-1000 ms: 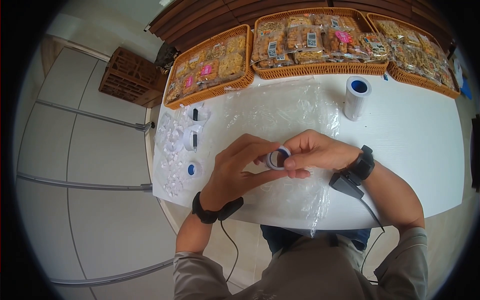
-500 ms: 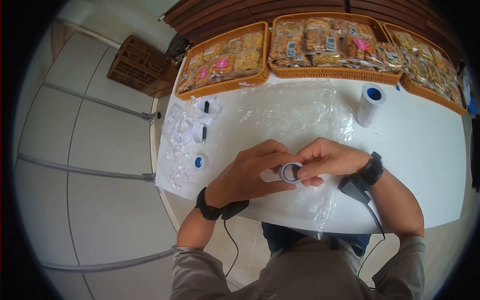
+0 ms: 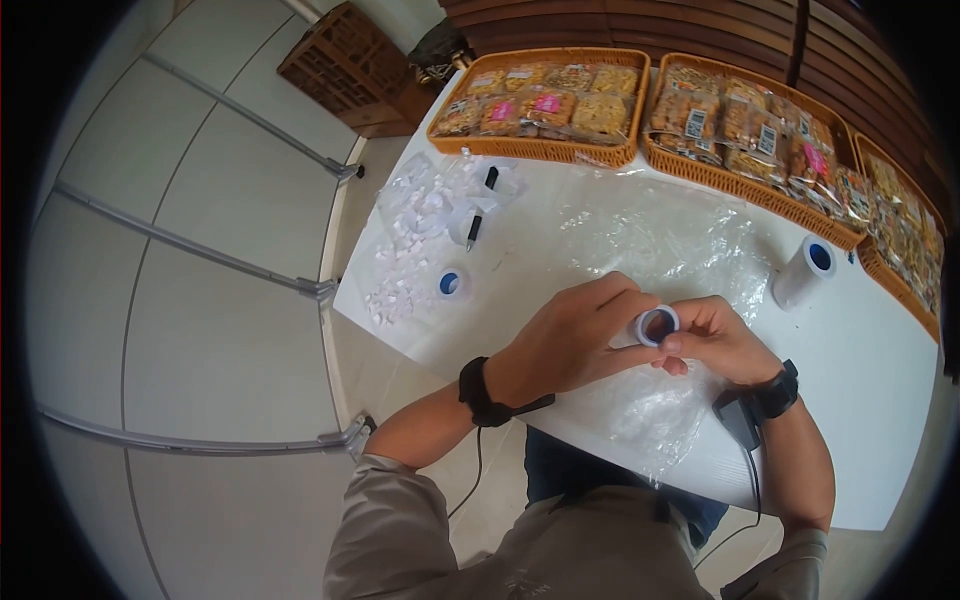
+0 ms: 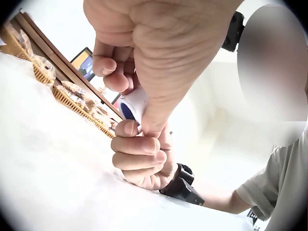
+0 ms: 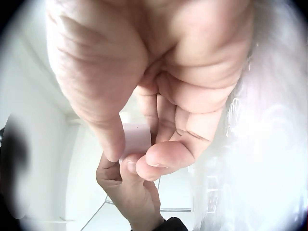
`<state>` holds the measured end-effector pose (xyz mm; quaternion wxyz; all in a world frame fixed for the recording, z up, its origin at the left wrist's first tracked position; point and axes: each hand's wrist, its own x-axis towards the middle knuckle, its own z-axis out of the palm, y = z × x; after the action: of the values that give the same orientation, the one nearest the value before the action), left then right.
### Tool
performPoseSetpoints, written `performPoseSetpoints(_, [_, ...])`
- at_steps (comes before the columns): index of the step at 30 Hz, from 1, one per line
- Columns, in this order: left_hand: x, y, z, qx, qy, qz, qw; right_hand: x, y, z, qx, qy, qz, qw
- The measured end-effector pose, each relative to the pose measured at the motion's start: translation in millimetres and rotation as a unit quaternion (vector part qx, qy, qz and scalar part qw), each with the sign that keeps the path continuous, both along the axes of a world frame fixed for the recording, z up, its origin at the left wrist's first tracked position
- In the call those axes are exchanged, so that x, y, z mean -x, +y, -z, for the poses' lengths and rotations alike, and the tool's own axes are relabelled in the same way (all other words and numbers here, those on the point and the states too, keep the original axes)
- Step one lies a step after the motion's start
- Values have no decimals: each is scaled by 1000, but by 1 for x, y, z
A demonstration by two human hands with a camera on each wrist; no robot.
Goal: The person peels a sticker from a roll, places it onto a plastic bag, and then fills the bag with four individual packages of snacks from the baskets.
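Note:
Both hands hold a small white roll of tape or labels (image 3: pixel 641 332) with a blue inner core, its open end tipped up in the head view. The left hand (image 3: pixel 568 342) pinches it from the left between thumb and fingers. From the right, the right hand (image 3: pixel 728 342) grips it with thumb and fingertips, the other fingers curled below. In the left wrist view the roll (image 4: pixel 139 102) shows between the two hands; in the right wrist view its plain white side (image 5: pixel 137 136) faces out. A clear plastic sheet (image 3: pixel 640 222) lies beneath the hands.
Wicker baskets (image 3: pixel 585 153) of packaged snacks line the table's back. A taller white roll (image 3: pixel 793 288) stands at right. Left on the white table are a small blue-cored roll (image 3: pixel 462 284), paper scraps (image 3: pixel 412 222), a black pen (image 3: pixel 474 230) and another dark stick-like item (image 3: pixel 491 178).
The head view has turned left, so the table and baskets shift right and tilt in it. Both hands keep hold of the small roll, whose open end now faces the camera more.

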<state>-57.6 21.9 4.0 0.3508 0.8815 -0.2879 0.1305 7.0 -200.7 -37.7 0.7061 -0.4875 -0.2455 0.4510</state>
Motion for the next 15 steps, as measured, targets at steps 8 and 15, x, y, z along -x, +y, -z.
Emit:
performPoseSetpoints(8, [-5,6,-6,-20,58,89,994,1,2,3,33,-5,24,999])
performPoseSetpoints(15, [-7,12,-8,-43,113,134,984,0,2,8,38,-56,-21,997])
